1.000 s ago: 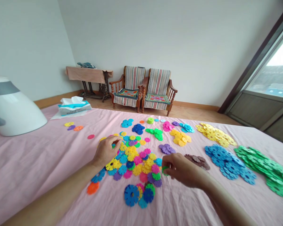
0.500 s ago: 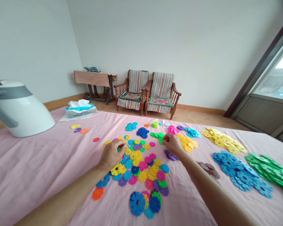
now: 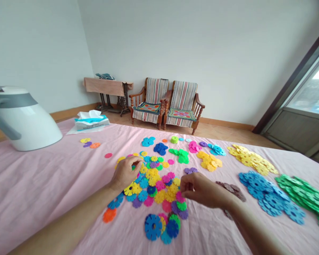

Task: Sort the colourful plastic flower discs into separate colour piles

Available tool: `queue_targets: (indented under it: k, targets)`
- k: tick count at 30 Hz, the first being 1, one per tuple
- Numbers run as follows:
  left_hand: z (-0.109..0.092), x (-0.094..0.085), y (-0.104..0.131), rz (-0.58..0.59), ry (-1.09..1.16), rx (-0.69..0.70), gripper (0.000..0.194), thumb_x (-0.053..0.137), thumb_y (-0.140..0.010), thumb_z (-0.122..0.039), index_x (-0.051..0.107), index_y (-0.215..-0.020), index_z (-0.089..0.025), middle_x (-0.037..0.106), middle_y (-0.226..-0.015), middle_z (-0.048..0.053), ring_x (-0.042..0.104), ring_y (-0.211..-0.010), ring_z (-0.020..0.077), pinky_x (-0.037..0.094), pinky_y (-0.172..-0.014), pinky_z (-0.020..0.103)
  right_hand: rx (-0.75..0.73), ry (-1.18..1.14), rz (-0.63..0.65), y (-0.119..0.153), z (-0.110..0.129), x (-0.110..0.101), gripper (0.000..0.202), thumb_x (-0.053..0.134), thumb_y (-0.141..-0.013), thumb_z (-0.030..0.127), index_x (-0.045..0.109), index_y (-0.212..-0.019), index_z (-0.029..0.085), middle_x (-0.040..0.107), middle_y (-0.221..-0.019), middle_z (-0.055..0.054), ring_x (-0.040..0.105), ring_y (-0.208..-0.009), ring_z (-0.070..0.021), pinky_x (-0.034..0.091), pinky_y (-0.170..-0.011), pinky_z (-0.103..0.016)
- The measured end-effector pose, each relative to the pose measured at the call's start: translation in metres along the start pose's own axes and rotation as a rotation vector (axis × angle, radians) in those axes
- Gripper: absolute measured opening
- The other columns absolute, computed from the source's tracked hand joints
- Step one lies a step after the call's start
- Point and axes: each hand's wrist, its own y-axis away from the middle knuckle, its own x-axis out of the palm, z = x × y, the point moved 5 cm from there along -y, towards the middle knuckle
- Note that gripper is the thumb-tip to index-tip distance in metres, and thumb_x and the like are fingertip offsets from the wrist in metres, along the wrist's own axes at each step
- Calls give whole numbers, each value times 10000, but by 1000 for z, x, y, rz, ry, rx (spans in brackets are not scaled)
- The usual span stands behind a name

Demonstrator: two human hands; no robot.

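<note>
Before me lies a mixed heap of snowflake discs [image 3: 152,173], small notched plastic rounds in many colours. Over its left side is my left hand [image 3: 125,173], fingers curled to the thumb; a bit of green shows within the curl, but I cannot tell whether it is held. My right hand [image 3: 200,189] hovers at the heap's right edge beside a pink disc [image 3: 179,197], its fingers bent inward and their tips partly hidden. Behind it are sorted piles of green discs [image 3: 183,156], purple discs [image 3: 190,170] and orange-yellow discs [image 3: 210,162].
Larger piles of yellow discs [image 3: 251,159], blue discs [image 3: 271,194], green discs [image 3: 305,194] and brown discs [image 3: 235,191] spread to the right. On the left stand a white jug [image 3: 34,124] and a tissue box [image 3: 91,122]. A pink cloth [image 3: 77,177] covers the table.
My right hand has come back from the small green pile to the near right edge of the mixed heap. My left hand has stayed almost in place.
</note>
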Motion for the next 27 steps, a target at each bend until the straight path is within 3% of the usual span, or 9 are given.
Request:
queue_targets:
  k: [3,7,17,23,25,27]
  targets:
    - [-1,0,-1,2,4,6,165,516,-817,-253,666,-795,-189,707,-793,13,645,-740,158,472,-686,242,118,229,74,13,13,7,87,603,-685,254,611,-695,168,644,-732,-41,557,-676,-164,298,-546,-240]
    - [0,1,-1,14,3,10,162,518,-822,-259,664,-794,-195,703,-789,4,644,-748,154,466,-689,237,161,345,6,13,15,17,228,595,-720,386,605,-794,171,657,-813,-72,564,-729,-203,253,-556,-266]
    - [2,1,0,31,5,4,172,507,-832,-263,666,-814,-201,700,-800,-2,641,-763,154,462,-703,242,116,176,19,6,13,23,260,661,-640,309,546,-825,167,613,-859,-45,504,-756,-167,266,-574,-243]
    - [2,1,0,23,2,-4,166,516,-825,-262,667,-811,-195,703,-796,4,643,-749,154,467,-694,243,53,42,4,4,5,17,119,601,-620,157,500,-678,178,530,-667,33,434,-592,-90,244,-495,-209]
    - [2,1,0,19,-2,1,164,518,-824,-264,666,-806,-194,705,-802,7,644,-757,157,468,-699,246,51,-48,-48,-2,-4,8,80,558,-643,122,507,-668,178,531,-620,41,447,-557,-80,266,-488,-197]
    - [1,1,-1,12,-1,5,163,519,-824,-263,665,-807,-194,706,-808,9,645,-762,158,470,-702,247,99,-109,-192,-12,-21,-8,60,527,-674,118,532,-678,178,560,-589,37,487,-539,-83,303,-493,-191]
